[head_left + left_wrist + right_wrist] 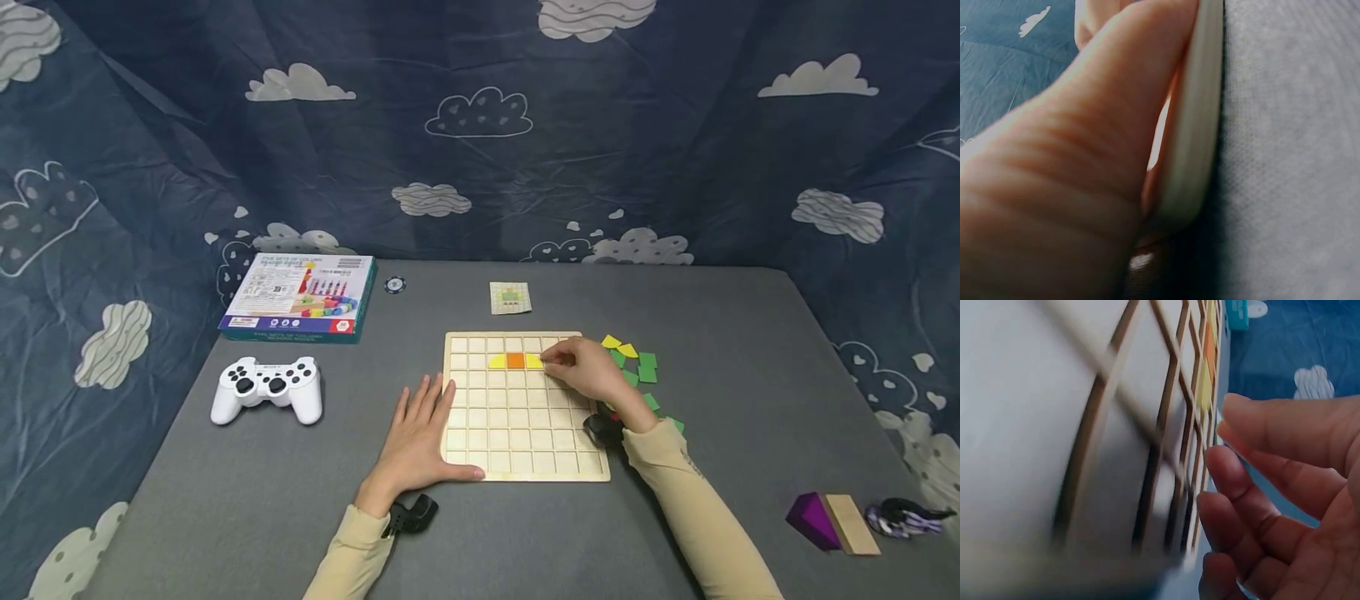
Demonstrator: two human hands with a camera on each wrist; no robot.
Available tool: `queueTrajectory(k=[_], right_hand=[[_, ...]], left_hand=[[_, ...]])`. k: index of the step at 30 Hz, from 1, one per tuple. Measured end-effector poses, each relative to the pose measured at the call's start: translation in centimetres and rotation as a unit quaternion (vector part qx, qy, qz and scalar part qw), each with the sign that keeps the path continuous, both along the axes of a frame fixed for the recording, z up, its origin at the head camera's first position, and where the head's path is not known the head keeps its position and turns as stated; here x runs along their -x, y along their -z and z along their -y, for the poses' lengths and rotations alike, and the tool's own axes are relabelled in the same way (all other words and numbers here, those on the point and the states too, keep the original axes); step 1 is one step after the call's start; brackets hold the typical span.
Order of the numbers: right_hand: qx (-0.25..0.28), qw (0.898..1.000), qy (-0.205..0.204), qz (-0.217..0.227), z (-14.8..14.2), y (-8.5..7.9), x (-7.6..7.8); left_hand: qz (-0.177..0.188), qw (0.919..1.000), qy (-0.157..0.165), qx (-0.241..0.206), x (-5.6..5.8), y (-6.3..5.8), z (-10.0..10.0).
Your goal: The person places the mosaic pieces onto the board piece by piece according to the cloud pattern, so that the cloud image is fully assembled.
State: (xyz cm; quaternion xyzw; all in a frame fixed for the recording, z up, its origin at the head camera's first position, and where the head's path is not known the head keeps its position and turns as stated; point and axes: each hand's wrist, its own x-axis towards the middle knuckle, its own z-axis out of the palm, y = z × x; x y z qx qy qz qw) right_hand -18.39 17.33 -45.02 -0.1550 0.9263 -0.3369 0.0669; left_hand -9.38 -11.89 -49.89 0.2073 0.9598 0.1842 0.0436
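A pale wooden grid board (498, 418) lies on the grey table. In its upper rows sit an orange square tile (515, 361) and a yellow rounded tile (498, 362) to its left. Another yellow tile (533, 361) lies right of the orange one. My right hand (581, 367) reaches over the board's right side, thumb and forefinger close together at that tile's edge; I cannot tell whether they pinch it. In the right wrist view the other fingers (1229, 525) are bent. My left hand (412, 437) rests spread along the board's left edge, its thumb at the front corner.
Green tiles (647, 367) and yellow tiles (611, 342) lie right of the board. A small pattern card (510, 297) is behind it. Left are a boxed game (300, 296), a white game controller (267, 390) and a poker chip (395, 285). Blocks (851, 523) and a figurine (903, 518) stand front right.
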Motion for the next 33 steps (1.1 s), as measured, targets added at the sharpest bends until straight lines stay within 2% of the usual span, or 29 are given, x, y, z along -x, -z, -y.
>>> queueTrajectory(k=[5,10,18,24,33], right_hand=[[-0.011,1.0,0.027,-0.012,-3.1,-0.4,-1.1],[-0.04,0.998,0.046,0.0,-6.0,-1.0,-2.4],[-0.091,0.995,0.023,0.015,-7.6,-1.5,-3.8],[-0.113,0.993,0.008,0.02,-7.5,-1.2,-3.8],[-0.128,0.99,-0.037,0.042,-7.2,-1.3,-2.9]], left_hand=[[-0.01,0.9999,0.004,-0.004,0.0,0.1,0.0],[-0.018,0.9998,0.002,-0.008,0.0,0.1,0.2],[-0.028,0.9994,0.008,-0.017,0.0,0.2,0.0],[-0.035,0.9992,0.009,-0.02,0.0,0.1,0.0],[-0.02,0.9997,0.006,-0.011,0.0,0.1,0.1]])
